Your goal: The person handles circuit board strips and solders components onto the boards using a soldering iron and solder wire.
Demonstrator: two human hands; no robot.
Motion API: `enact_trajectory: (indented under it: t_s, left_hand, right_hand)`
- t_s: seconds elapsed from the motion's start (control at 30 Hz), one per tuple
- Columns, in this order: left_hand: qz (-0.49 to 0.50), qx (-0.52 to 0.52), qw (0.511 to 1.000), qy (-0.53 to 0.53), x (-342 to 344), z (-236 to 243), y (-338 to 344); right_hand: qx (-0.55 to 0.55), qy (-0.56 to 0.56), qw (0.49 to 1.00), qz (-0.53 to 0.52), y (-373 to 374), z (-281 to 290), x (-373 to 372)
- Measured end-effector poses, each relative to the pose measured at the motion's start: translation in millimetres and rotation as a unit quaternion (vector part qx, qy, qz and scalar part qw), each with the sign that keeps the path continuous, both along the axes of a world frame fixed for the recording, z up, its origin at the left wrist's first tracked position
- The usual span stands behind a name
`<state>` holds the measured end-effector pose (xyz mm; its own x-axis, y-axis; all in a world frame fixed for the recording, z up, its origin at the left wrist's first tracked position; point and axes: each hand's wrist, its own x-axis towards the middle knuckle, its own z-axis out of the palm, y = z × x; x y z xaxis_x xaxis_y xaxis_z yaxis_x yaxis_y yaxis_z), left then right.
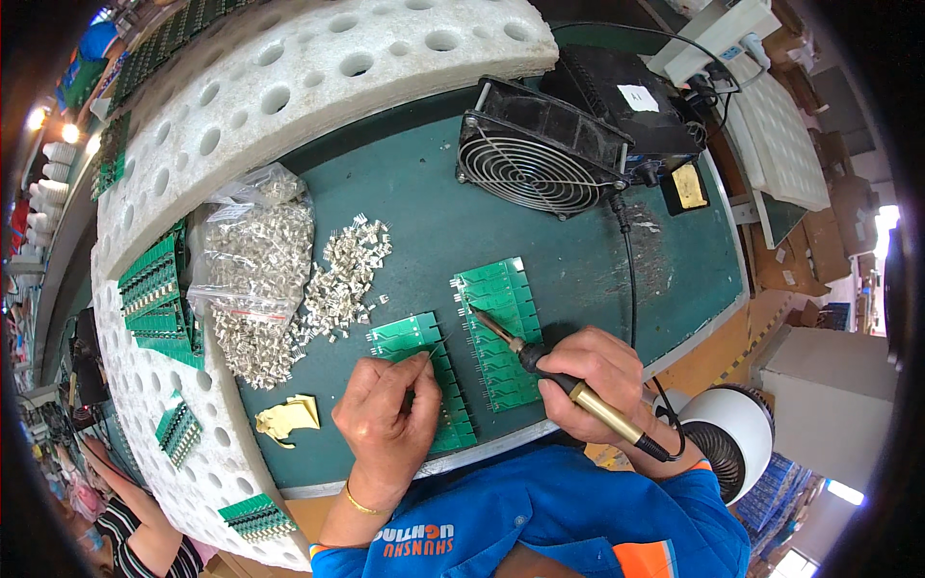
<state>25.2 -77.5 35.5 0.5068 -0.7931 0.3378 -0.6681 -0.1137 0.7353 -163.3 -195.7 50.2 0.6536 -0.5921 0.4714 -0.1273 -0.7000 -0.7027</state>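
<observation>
- While both hands are at work above it, the green tabletop (405,231) bears the boards and parts.
- Black fan (544,159): stands beyond the right board, grille facing the person.
- Clear bag (255,231): full of small pale parts, beyond and left of the left hand.
- Right board (503,378): green, just left of the right hand.
- Left board (453,414): green, under the left fingertips, partly hidden by that hand.
- Right hand (593,380): closed around the soldering iron.
- Left hand (387,409): curled, thumb and forefinger together; anything pinched cannot be told.
- Soldering iron (530,354): tip at the right board's left side; contact cannot be confirmed.
- Loose pale parts (345,265): heaped beside the bag.
</observation>
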Motion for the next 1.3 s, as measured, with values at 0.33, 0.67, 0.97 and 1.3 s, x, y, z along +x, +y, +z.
enact_trajectory:
  t_s: [0.33, 0.67, 0.97, 1.3]
  left_hand:
    - [0.002, 0.011, 0.999, 0.03, -1, 1, 2]
    - [-0.001, 0.0, 0.999, 0.035, -1, -1, 2]
    - [-0.004, 0.008, 0.999, 0.039, -1, 0, 2]
    - [-0.008, 0.014, 0.999, 0.034, -1, -1, 2]
  right_hand:
    - [-0.004, 0.006, 1.0, 0.002, 2, -1, 0]
    - [-0.045, 0.016, 0.999, 0.003, 12, -1, 1]
    - [-0.051, 0.017, 0.999, 0.002, 16, -3, 1]
    - [-0.048, 0.015, 0.999, 0.004, 16, -4, 0]
